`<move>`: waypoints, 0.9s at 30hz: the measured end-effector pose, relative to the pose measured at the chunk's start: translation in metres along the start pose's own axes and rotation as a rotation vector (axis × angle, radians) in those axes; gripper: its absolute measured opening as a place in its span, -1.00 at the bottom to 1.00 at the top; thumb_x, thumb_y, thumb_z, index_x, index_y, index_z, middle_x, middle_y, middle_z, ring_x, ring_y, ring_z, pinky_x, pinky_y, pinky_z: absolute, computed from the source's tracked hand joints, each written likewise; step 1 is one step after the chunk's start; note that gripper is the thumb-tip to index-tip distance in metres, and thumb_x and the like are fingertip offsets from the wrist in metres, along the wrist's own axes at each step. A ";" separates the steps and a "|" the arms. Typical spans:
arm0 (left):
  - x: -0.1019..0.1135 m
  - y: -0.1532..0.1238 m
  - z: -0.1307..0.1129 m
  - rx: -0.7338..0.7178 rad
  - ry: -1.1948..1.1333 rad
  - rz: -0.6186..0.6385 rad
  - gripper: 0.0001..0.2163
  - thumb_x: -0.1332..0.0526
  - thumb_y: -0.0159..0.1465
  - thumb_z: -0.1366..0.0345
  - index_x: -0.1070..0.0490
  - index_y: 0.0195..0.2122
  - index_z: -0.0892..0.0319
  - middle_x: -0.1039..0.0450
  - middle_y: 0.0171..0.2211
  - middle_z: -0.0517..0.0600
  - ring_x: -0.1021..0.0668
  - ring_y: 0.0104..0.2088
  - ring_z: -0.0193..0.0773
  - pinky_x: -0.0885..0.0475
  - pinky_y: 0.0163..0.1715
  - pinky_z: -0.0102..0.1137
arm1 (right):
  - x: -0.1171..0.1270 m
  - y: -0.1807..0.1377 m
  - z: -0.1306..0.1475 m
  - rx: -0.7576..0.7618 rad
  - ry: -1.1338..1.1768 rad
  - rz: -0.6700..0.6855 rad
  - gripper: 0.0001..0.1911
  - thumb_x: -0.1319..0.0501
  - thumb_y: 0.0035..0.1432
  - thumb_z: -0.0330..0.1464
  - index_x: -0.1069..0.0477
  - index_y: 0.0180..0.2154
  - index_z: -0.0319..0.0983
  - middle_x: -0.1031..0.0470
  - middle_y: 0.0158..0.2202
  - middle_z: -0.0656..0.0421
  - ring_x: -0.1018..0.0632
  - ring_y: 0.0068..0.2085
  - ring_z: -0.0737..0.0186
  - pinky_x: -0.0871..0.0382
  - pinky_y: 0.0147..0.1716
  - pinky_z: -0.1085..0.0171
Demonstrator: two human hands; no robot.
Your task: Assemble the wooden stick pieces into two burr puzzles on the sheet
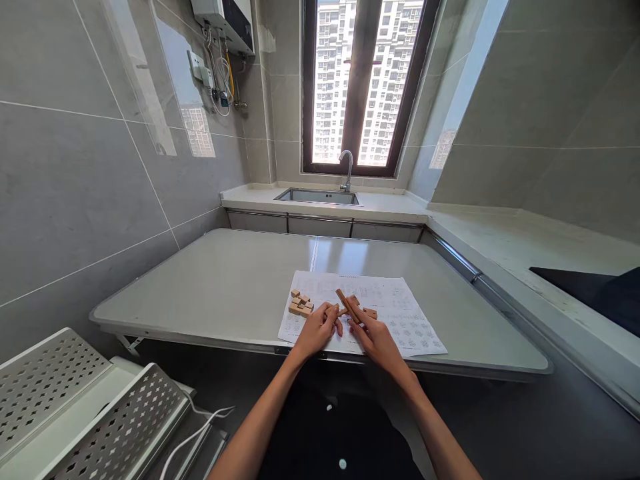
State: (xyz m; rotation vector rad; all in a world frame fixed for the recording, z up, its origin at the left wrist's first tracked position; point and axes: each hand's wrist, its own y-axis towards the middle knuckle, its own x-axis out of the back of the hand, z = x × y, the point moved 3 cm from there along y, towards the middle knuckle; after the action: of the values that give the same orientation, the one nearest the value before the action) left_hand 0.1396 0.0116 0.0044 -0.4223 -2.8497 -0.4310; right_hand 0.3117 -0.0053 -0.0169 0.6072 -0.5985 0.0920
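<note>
My left hand (319, 329) is closed around a small wooden puzzle piece (342, 311), its tip poking out toward the right hand. In my right hand (371, 331) is a long wooden stick (345, 300), slanting up and to the left, pinched between thumb and fingers. Both hands nearly meet above a printed paper sheet (400, 300) covered in small line diagrams. Left of the hands, a cluster of notched wooden pieces (300, 305) lies on the sheet. Beyond the right hand sit more wooden pieces (370, 313), partly hidden by the fingers.
The sheet lies on a pale folding table (240, 280) with rounded corners. Behind it, a counter (385, 201) holds a sink (317, 196) and faucet (346, 170) below a window. White perforated racks (125, 413) and a white cable (193, 433) are at the lower left.
</note>
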 end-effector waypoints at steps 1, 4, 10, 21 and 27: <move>0.000 0.000 0.000 -0.001 -0.003 0.001 -0.63 -0.02 0.43 -0.07 -0.28 -0.32 0.12 -0.49 -0.56 -0.09 -0.33 -0.59 -0.33 -0.30 -0.44 -0.41 | 0.000 0.000 0.000 0.001 -0.002 0.002 -0.42 -0.06 0.40 -0.32 -0.09 0.40 0.01 -0.54 0.13 0.12 -0.53 0.07 0.04 -0.43 0.10 0.06; 0.000 0.000 0.002 -0.007 -0.016 0.007 -0.65 -0.02 0.44 -0.05 -0.27 -0.32 0.11 -0.49 -0.56 -0.10 -0.33 -0.60 -0.34 -0.30 -0.45 -0.41 | 0.000 0.000 -0.001 0.000 -0.004 0.011 -0.41 -0.07 0.40 -0.31 -0.08 0.40 0.01 -0.57 0.08 0.12 -0.55 0.02 0.05 -0.45 0.07 0.07; -0.001 0.000 0.003 -0.010 -0.025 -0.002 -0.66 -0.02 0.44 -0.03 -0.29 -0.31 0.12 -0.49 -0.56 -0.11 -0.33 -0.60 -0.35 -0.29 -0.45 -0.42 | -0.001 0.000 -0.001 -0.017 0.022 0.000 -0.42 -0.09 0.39 -0.27 -0.12 0.39 -0.01 -0.57 0.07 0.10 -0.56 -0.04 0.06 -0.52 -0.09 0.12; 0.001 0.001 0.007 0.008 -0.012 -0.082 -0.65 -0.01 0.45 -0.04 -0.27 -0.32 0.12 -0.39 -0.60 -0.15 -0.31 -0.61 -0.34 -0.27 -0.44 -0.40 | 0.034 0.004 -0.035 -0.070 -0.199 -0.090 -0.59 -0.17 0.32 -0.22 -0.43 0.16 -0.12 -0.55 0.04 0.05 -0.56 -0.03 0.02 -0.46 -0.04 0.05; 0.002 0.000 0.008 -0.012 0.011 -0.076 -0.66 -0.02 0.44 -0.02 -0.31 -0.29 0.14 -0.44 -0.55 -0.12 -0.39 -0.54 -0.33 -0.30 -0.38 -0.41 | 0.033 0.015 -0.063 -0.159 -0.400 0.051 -0.69 -0.22 0.27 -0.25 -0.53 0.00 -0.18 -0.57 -0.01 0.01 -0.51 0.03 -0.06 -0.33 0.08 0.07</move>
State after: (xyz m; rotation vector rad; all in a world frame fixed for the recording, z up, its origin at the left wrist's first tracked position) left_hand 0.1360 0.0144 -0.0026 -0.3134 -2.8611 -0.4630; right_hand 0.3668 0.0393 -0.0321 0.4570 -0.9990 -0.0307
